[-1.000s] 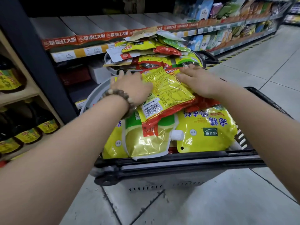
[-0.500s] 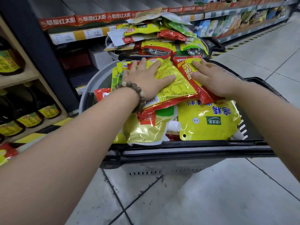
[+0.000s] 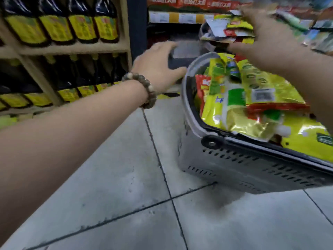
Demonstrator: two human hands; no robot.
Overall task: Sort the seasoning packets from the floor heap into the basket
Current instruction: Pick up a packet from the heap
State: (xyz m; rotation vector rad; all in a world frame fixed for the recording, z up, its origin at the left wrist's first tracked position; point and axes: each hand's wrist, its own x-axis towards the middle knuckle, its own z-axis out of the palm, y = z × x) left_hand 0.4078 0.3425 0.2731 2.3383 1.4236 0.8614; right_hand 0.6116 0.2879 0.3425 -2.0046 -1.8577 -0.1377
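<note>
Right hand (image 3: 264, 42): fingers spread and empty, reaching over the far end of the basket toward the heap; blurred by motion.
Left hand (image 3: 158, 67): released, palm down, nothing in it, just off the basket's far-left corner.
Heap of seasoning packets (image 3: 234, 31): piled just beyond and below the right hand's fingertips, on something round and grey; well to the right of the left hand.
Nearer hand: the right, by my judgement almost touching the pile.
Packet axis: mixed, the flat packets lie at all angles.
Basket (image 3: 234, 168): below the right forearm, already full of yellow and red pouches (image 3: 252, 98).
</note>
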